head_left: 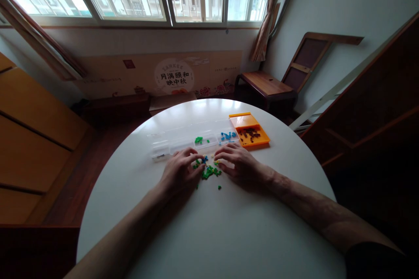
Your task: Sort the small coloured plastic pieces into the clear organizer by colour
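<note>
A small heap of green, blue and yellow bits [209,171] lies on the round white table [212,231], between my two hands. My left hand [181,170] rests palm down at the heap's left side, its fingers curled and their tips among the pieces. At the heap's right side, my right hand [237,163] has its fingers bent inward onto the pieces. Whether either hand pinches a piece is too small to see. Just beyond my hands lies a clear compartment box [196,141] with green bits in one cell and blue bits in another.
An orange tray [250,133] with dark pieces sits at the clear box's right end. A stray green bit [219,188] lies nearer to me. Past the table stand a wooden chair [266,85], a low bench and a printed board under the windows.
</note>
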Demonstrator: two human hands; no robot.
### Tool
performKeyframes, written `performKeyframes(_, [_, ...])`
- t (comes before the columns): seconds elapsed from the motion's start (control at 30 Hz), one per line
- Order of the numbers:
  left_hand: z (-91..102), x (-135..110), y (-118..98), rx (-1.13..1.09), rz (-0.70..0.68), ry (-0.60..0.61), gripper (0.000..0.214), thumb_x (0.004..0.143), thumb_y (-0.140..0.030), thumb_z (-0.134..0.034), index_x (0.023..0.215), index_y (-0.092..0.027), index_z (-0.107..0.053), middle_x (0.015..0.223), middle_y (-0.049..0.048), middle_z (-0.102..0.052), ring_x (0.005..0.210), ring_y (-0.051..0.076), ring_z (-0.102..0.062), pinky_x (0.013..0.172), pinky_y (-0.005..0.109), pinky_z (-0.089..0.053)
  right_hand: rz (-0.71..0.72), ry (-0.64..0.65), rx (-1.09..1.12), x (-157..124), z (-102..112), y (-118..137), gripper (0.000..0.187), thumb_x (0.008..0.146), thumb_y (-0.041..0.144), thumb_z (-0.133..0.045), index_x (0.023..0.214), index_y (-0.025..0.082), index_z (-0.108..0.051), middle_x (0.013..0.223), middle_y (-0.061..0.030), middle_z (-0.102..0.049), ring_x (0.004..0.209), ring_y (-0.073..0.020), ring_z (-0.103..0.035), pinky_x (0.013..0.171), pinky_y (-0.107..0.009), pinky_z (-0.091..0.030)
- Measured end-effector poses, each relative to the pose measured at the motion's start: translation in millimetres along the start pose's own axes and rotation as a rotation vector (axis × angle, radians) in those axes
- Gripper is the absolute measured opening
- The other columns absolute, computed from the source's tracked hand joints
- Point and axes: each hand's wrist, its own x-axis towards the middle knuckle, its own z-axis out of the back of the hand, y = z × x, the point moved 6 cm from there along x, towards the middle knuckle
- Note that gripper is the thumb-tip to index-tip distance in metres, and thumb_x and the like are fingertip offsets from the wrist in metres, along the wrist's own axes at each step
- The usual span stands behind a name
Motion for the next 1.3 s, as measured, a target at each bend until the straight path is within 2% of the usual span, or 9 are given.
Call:
performKeyframes(0.27, [-1.3,1.2,-4.3,-0.033,-0.014,0.024,0.013,0.099,-0.024,-0.066,0.104,-0.027,-0.078,0.108,0.0026,-0.077,0.099,0.021,-0.074,0.096,0.038,-0.052,-0.017,-0.006,0.007,-1.5,0.0,-4.0,0.01,0.105,0.022,-0.072,0.114,0.026,-0.075,0.121,-0.0059,-0.081,0.111,-0.0244,-0.072,0.105,-0.044,-0.057])
performKeyframes(0.43, [-3.0,0.5,-2.7,-0.023,-0.007,0.045,0.015,0.099,-0.025,-0.066,0.109,-0.027,-0.078,0.11,0.0027,-0.078,0.099,0.022,-0.075,0.096,0.039,-0.05,-0.02,-0.006,0.02,-1.9,-0.6,-4.8,0.011,0.104,0.022,-0.072,0.115,0.026,-0.075,0.121,-0.0059,-0.08,0.112,-0.0243,-0.072,0.105,-0.044,-0.057])
performKeyframes(0.57, [-2.4,-0.4,-1.8,0.005,0.017,0.011,0.016,0.099,-0.026,-0.068,0.111,-0.027,-0.078,0.113,0.0036,-0.078,0.099,0.023,-0.075,0.096,0.04,-0.051,-0.023,-0.003,0.021,-1.3,0.0,-4.2,0.009,0.105,0.021,-0.071,0.113,0.026,-0.075,0.121,-0.0056,-0.08,0.111,-0.0244,-0.072,0.104,-0.044,-0.057])
performKeyframes(0.8, [-2.3,-0.5,-0.6,0.042,0.029,0.006,0.009,0.101,-0.027,-0.067,0.1,-0.027,-0.077,0.11,0.0031,-0.076,0.095,0.022,-0.073,0.093,0.039,-0.049,-0.022,0.006,0.034,-1.1,1.2,-3.9,0.009,0.106,0.022,-0.071,0.113,0.025,-0.075,0.121,-0.0058,-0.081,0.112,-0.0247,-0.072,0.105,-0.045,-0.056])
performKeyframes(0.93, [-2.6,1.0,0.0,0.036,0.005,0.003,0.011,0.106,-0.029,-0.065,0.102,-0.025,-0.074,0.108,0.0032,-0.078,0.088,0.02,-0.073,0.09,0.037,-0.05,-0.014,-0.003,0.025,-1.0,1.8,-2.7,0.009,0.106,0.022,-0.07,0.113,0.025,-0.075,0.12,-0.0056,-0.081,0.111,-0.0245,-0.072,0.105,-0.044,-0.056])
performKeyframes(1.03, [-0.7,2.1,-1.3,-0.012,-0.009,-0.037,0.016,0.11,-0.032,-0.062,0.102,-0.023,-0.073,0.1,0.002,-0.079,0.076,0.017,-0.07,0.084,0.034,-0.05,-0.006,-0.014,0.025,-0.6,2.7,-1.3,0.01,0.105,0.021,-0.07,0.113,0.025,-0.075,0.119,-0.0057,-0.081,0.109,-0.0239,-0.072,0.104,-0.043,-0.056])
performKeyframes(1.17, [-1.0,2.1,-8.5,-0.205,-0.02,-0.065,0.013,0.11,-0.032,-0.065,0.104,-0.023,-0.073,0.094,0.0016,-0.08,0.08,0.016,-0.072,0.079,0.029,-0.053,0.022,-0.06,0.034,-1.0,4.2,-1.1,0.012,0.104,0.024,-0.074,0.116,0.025,-0.073,0.117,-0.0054,-0.082,0.107,-0.024,-0.073,0.103,-0.043,-0.057])
performKeyframes(1.3, [-8.4,1.4,-14.4,-0.401,0.031,-0.05,0.006,0.104,-0.029,-0.072,0.103,-0.023,-0.074,0.093,0.0007,-0.08,0.079,0.015,-0.073,0.076,0.025,-0.055,0.064,-0.101,0.02,-1.2,3.3,-2.0,0.018,0.102,0.034,-0.081,0.116,0.026,-0.073,0.11,-0.0044,-0.083,0.102,-0.0239,-0.075,0.101,-0.043,-0.057])
